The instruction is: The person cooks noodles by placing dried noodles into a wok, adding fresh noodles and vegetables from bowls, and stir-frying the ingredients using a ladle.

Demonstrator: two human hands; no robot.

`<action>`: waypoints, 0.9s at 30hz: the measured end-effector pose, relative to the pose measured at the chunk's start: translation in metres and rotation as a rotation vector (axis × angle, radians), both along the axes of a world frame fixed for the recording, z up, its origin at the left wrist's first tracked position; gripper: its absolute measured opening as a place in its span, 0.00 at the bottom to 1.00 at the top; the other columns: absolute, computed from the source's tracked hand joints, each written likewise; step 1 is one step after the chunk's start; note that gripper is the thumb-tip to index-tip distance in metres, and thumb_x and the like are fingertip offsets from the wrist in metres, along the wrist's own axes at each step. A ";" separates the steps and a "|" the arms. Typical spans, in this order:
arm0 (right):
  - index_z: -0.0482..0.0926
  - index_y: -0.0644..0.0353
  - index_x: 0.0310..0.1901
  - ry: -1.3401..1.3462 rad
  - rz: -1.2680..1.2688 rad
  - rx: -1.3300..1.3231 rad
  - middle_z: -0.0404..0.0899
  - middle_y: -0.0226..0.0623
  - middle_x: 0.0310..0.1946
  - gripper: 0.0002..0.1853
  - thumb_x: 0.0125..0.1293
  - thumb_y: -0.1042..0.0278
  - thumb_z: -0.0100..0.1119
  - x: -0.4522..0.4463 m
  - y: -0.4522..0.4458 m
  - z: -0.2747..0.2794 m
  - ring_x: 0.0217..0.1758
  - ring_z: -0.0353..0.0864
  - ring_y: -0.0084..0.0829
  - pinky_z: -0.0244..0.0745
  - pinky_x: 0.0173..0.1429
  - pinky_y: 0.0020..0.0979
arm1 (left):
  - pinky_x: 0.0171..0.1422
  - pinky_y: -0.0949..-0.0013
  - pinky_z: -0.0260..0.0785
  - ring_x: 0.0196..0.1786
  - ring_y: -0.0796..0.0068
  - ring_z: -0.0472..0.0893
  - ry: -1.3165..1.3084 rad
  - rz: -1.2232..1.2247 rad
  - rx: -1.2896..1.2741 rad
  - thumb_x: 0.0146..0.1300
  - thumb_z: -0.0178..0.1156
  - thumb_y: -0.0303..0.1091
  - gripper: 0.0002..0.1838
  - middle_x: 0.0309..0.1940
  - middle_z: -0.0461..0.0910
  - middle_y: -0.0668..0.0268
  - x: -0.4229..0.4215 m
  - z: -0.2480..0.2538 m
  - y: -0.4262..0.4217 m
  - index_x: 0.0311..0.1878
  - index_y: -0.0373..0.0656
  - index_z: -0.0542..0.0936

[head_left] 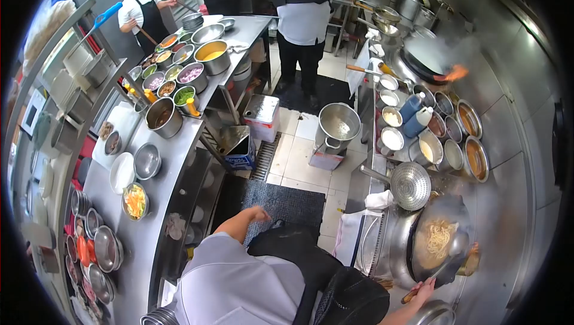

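Observation:
My right hand point(424, 292) is closed round the wooden-ended handle of a metal ladle point(459, 245). The ladle's bowl reaches into a steaming wok point(412, 246) on the range, at the side of a heap of pale noodles point(440, 233). My left hand point(257, 214) hangs out beside my body over the dark floor mat, fingers curled in, with nothing visible in it. A perforated strainer point(411, 186) lies just beyond the wok, its handle towards the aisle. Near that handle is a folded white cloth point(379, 199).
Sauce pots point(476, 159) and blue bottles point(418, 121) line the range; flame point(455, 73) flares at a farther wok point(421, 62). A large pot point(339, 123) stands in the aisle. Another person point(301, 14) stands ahead. A steel counter point(179, 146) holds many bowls.

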State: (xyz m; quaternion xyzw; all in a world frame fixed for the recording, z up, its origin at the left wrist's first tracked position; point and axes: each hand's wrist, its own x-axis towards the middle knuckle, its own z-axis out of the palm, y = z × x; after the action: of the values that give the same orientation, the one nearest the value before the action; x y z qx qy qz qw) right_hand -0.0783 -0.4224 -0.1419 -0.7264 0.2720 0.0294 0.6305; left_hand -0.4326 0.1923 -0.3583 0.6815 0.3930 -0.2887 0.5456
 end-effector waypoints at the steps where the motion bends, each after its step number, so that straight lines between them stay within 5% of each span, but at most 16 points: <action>1: 0.55 0.42 0.77 0.001 0.005 -0.002 0.66 0.27 0.20 0.28 0.78 0.59 0.44 0.001 0.001 -0.001 0.13 0.62 0.21 0.62 0.14 0.27 | 0.36 0.64 0.75 0.40 0.74 0.81 0.084 -0.008 0.004 0.53 0.61 0.26 0.22 0.44 0.86 0.64 -0.014 0.000 -0.003 0.52 0.53 0.87; 4: 0.55 0.41 0.77 0.071 0.184 -0.113 0.65 0.26 0.19 0.29 0.77 0.63 0.46 -0.005 -0.002 -0.006 0.12 0.61 0.19 0.58 0.12 0.26 | 0.31 0.64 0.73 0.36 0.74 0.79 0.162 -0.039 0.017 0.52 0.61 0.26 0.22 0.43 0.86 0.65 -0.044 0.000 -0.023 0.52 0.54 0.87; 7: 0.60 0.44 0.76 0.030 0.487 -0.291 0.79 0.35 0.27 0.31 0.73 0.70 0.51 -0.038 -0.024 -0.020 0.19 0.75 0.31 0.73 0.22 0.34 | 0.39 0.62 0.77 0.40 0.71 0.82 0.102 -0.069 0.020 0.52 0.60 0.28 0.22 0.46 0.86 0.64 -0.050 -0.010 -0.038 0.52 0.53 0.87; 9: 0.63 0.50 0.74 -0.492 0.678 -1.014 0.85 0.47 0.47 0.32 0.68 0.76 0.55 -0.070 -0.031 -0.021 0.40 0.85 0.44 0.79 0.45 0.39 | 0.46 0.62 0.77 0.44 0.67 0.83 0.001 -0.157 0.091 0.53 0.60 0.29 0.22 0.49 0.85 0.63 -0.032 -0.024 -0.036 0.54 0.52 0.86; 10: 0.67 0.51 0.72 -0.244 0.647 -0.859 0.75 0.54 0.62 0.31 0.65 0.76 0.56 -0.076 -0.049 -0.023 0.60 0.79 0.46 0.71 0.62 0.38 | 0.53 0.62 0.77 0.48 0.64 0.84 -0.103 -0.236 0.163 0.53 0.60 0.30 0.23 0.51 0.85 0.61 -0.020 -0.028 -0.038 0.55 0.51 0.85; 12: 0.67 0.47 0.72 -0.468 0.713 -1.042 0.76 0.54 0.61 0.32 0.65 0.75 0.56 -0.101 -0.072 -0.013 0.60 0.79 0.49 0.72 0.60 0.41 | 0.56 0.61 0.76 0.50 0.61 0.84 -0.202 -0.239 0.234 0.53 0.60 0.31 0.23 0.50 0.85 0.59 0.011 -0.020 -0.040 0.56 0.49 0.84; 14: 0.69 0.40 0.71 -0.134 0.623 -1.303 0.81 0.52 0.51 0.31 0.66 0.70 0.58 -0.126 -0.043 0.048 0.51 0.79 0.54 0.74 0.53 0.48 | 0.59 0.61 0.75 0.53 0.58 0.83 -0.331 -0.355 0.272 0.53 0.60 0.32 0.24 0.49 0.85 0.58 0.060 -0.002 -0.038 0.56 0.48 0.83; 15: 0.69 0.36 0.70 -0.282 0.600 -1.429 0.80 0.50 0.43 0.30 0.67 0.68 0.58 -0.137 -0.070 0.043 0.47 0.80 0.52 0.75 0.50 0.48 | 0.61 0.60 0.74 0.54 0.56 0.82 -0.415 -0.459 0.315 0.54 0.60 0.32 0.22 0.50 0.84 0.56 0.088 0.015 -0.042 0.55 0.46 0.83; 16: 0.71 0.36 0.69 -0.050 0.586 -1.429 0.79 0.50 0.40 0.29 0.66 0.67 0.58 -0.140 -0.045 0.085 0.44 0.80 0.52 0.75 0.47 0.49 | 0.62 0.58 0.73 0.55 0.53 0.81 -0.509 -0.557 0.351 0.55 0.59 0.31 0.21 0.51 0.83 0.55 0.118 0.030 -0.049 0.54 0.44 0.83; 23: 0.81 0.46 0.59 0.086 0.406 -1.270 0.82 0.49 0.48 0.25 0.57 0.70 0.66 -0.185 -0.007 0.244 0.50 0.81 0.52 0.76 0.54 0.44 | 0.69 0.58 0.67 0.65 0.49 0.73 -1.066 -0.963 0.199 0.59 0.60 0.29 0.23 0.61 0.74 0.49 0.276 0.144 -0.190 0.60 0.40 0.76; 27: 0.79 0.51 0.61 0.224 0.498 -1.081 0.80 0.46 0.55 0.26 0.58 0.71 0.66 -0.194 -0.028 0.221 0.59 0.80 0.48 0.74 0.63 0.39 | 0.76 0.50 0.56 0.78 0.45 0.54 -1.373 -1.066 0.285 0.58 0.61 0.28 0.37 0.74 0.56 0.48 0.321 0.201 -0.291 0.73 0.44 0.63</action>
State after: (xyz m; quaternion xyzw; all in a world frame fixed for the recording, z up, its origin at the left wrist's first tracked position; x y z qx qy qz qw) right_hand -0.2719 -0.4504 0.0792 -0.9781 0.1349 0.1099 0.1140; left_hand -0.1116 -0.0992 -0.1576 0.8589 -0.3598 0.0201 0.3639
